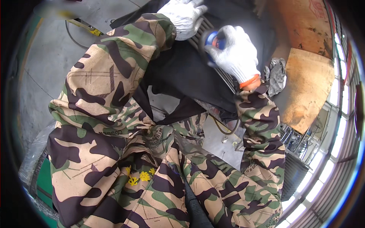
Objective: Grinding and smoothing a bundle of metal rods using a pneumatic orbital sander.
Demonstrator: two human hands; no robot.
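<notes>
Bars [205, 26] left of the board [308, 89]

Rough, matt knit is shown by the left glove [181, 19] and right glove [237, 53]; a smooth, plastic-looking surface is presented by the blue tool [210, 39]. Metallic sheen is carried by the slender bars [227, 79]. Matt fabric is seen in the camouflage sleeves [99, 76] and black cloth [171, 74], crinkled gloss in the grey wrap [277, 78], stained wood in the board [308, 85]

Both gloves [181, 19] are white, the right one's cuff [249, 81] orange; the tool [210, 38] shows blue, the cloth [169, 68] black, that jacket [100, 76] camouflage: green, tan, dark brown.
</notes>
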